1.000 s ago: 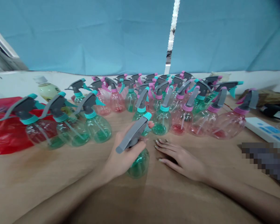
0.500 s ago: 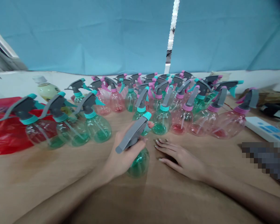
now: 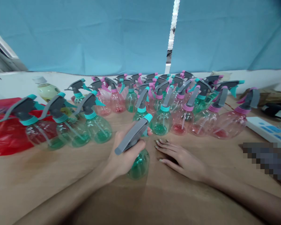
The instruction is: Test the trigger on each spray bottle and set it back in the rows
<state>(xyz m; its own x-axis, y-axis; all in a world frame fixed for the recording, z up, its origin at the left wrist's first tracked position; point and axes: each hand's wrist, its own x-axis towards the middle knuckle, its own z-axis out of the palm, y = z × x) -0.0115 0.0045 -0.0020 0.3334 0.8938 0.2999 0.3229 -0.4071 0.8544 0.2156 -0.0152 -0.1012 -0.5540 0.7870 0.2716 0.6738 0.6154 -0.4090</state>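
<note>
Closed around the neck of a green spray bottle (image 3: 139, 165) is my left hand (image 3: 123, 157). This bottle has a grey trigger head with a teal nozzle pointing away to the right, and its neck is hidden by my fingers. My right hand (image 3: 181, 159) lies palm down on the brown table (image 3: 168, 200), fingers stretched out, just right of the held bottle. Beyond my hands stand another green spray bottle (image 3: 162, 123) and a pink spray bottle (image 3: 179, 125), both with grey heads.
Several more green and pink spray bottles fill the back of the table. Three green ones, including a near one (image 3: 98, 129), stand left beside a red plastic bag (image 3: 4, 137). A capped bottle (image 3: 45, 89) is behind. A white device (image 3: 267, 129) lies right.
Almost nothing differs. The spray bottle's head in my left hand has shifted very slightly; my right hand stays in place.
</note>
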